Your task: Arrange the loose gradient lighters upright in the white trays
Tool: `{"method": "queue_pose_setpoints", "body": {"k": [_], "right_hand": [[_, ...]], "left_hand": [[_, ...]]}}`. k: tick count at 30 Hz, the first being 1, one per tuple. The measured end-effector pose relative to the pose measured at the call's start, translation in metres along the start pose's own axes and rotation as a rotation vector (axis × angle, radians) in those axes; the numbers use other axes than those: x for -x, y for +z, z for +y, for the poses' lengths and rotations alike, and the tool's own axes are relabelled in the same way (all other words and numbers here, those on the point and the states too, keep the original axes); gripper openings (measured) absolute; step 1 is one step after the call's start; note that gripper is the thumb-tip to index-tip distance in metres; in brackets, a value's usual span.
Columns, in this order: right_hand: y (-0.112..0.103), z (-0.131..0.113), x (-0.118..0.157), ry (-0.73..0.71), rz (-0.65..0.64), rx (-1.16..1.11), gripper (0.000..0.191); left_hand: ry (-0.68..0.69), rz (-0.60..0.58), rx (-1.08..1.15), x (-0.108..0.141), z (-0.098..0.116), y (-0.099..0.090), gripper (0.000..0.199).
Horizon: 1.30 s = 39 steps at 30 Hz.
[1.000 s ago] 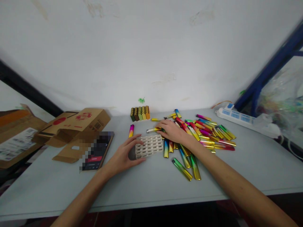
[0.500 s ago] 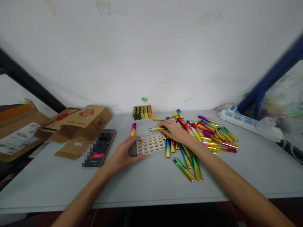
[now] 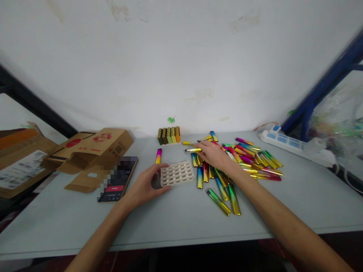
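Apparently a small workshop corner: grey table (image 3: pixel 176 211), open carton (image 3: pixel 98 142), power strip (image 3: pixel 295 144), scuffed wall (image 3: pixel 181 75).

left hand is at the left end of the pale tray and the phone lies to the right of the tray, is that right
No, the phone lies to the left of the pale tray, as the head view shows. The left hand is indeed at the tray's left end.

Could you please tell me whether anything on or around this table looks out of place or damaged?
The wall stands out: it bears brownish scuffs and a green mark on otherwise plain white. One pink-and-yellow piece also sits apart from the jumbled pile, beyond the left hand.
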State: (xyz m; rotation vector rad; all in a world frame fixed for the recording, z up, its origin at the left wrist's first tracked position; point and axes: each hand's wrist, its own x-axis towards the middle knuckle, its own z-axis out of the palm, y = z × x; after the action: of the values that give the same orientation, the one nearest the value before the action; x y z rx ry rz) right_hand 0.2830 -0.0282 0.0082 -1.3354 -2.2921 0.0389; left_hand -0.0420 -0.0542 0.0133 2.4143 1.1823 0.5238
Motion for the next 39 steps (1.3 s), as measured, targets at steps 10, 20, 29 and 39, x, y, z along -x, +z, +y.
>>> {"method": "queue_pose_setpoints", "body": {"k": [10,20,29,39], "right_hand": [[-0.004,0.001,-0.001,0.162,-0.045,0.061,0.024],[-0.016,-0.004,0.008,0.33,0.152,-1.159,0.047],[-0.011,-0.025,0.006,0.403,0.096,-1.43,0.031],[-0.024,-0.038,0.026,0.33,-0.014,-0.768,0.015]], "left_hand": [[0.03,-0.23,0.037,-0.036,0.012,-0.014,0.077],[0.116,-0.171,0.056,-0.052,0.008,-0.001,0.062],[0.102,-0.101,0.142,-0.044,0.0,0.012,0.07],[0.084,-0.095,0.125,-0.044,0.002,0.01,0.063]]}}
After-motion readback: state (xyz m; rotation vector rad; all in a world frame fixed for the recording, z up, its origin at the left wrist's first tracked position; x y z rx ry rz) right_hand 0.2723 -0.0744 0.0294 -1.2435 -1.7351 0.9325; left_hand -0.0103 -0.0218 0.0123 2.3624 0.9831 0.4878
